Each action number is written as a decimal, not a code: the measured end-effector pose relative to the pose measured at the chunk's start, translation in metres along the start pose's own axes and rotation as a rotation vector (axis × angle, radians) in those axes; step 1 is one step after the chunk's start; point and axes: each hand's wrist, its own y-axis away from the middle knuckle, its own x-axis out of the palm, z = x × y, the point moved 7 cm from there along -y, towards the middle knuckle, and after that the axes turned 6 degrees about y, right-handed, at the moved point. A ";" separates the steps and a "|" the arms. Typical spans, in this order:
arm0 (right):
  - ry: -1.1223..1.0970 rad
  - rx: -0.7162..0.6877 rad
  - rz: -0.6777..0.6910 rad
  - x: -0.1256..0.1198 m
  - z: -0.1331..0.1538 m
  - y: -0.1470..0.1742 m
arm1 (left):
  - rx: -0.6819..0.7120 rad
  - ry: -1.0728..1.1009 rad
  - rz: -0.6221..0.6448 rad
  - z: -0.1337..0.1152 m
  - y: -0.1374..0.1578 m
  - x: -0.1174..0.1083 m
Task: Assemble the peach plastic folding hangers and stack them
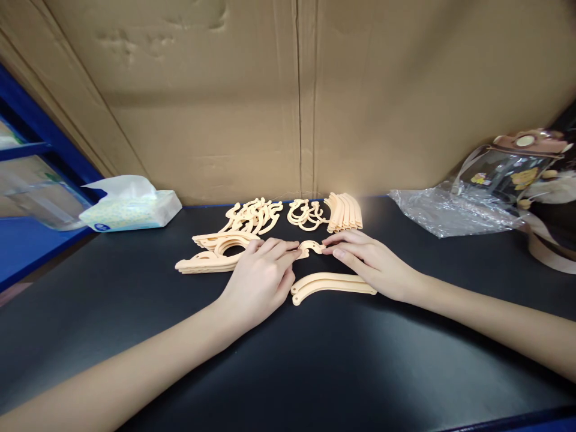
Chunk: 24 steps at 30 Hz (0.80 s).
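Between my two hands, low over the black table, is a small arched beige plastic hanger piece (310, 245). My left hand (265, 270) pinches its left end, and the fingertips partly cover it. At the other end, the thumb and fingers of my right hand (371, 261) close on the tip. Two long curved hanger arms (330, 284) lie side by side just in front, their right ends near my right wrist. Left of my left hand sits a stack of hanger-shaped beige pieces (209, 262), partly hidden by that hand.
Farther back lie a pile of curved pieces (254, 215), several hooks (306, 214) and a row of curved arms (344, 211). A tissue pack (130, 210) stands at left. Clear plastic bag (454, 210) and transparent bottle (504, 171) occupy the right. Cardboard (216, 120) closes the back.
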 end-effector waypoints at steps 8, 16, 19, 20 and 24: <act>-0.012 -0.028 -0.048 -0.004 0.002 0.000 | 0.104 0.240 0.012 -0.013 0.001 -0.010; 0.133 -0.089 -0.132 -0.021 0.006 -0.009 | 0.160 0.416 0.098 -0.017 0.004 -0.004; 0.263 -0.099 -0.166 -0.035 0.004 -0.022 | 0.154 0.426 0.077 -0.016 0.004 -0.003; 0.310 -0.090 -0.169 -0.038 0.001 -0.028 | 0.153 0.429 0.074 -0.015 0.004 -0.003; 0.538 -0.010 -0.096 -0.041 -0.015 -0.057 | 0.143 0.429 0.054 -0.013 0.005 -0.002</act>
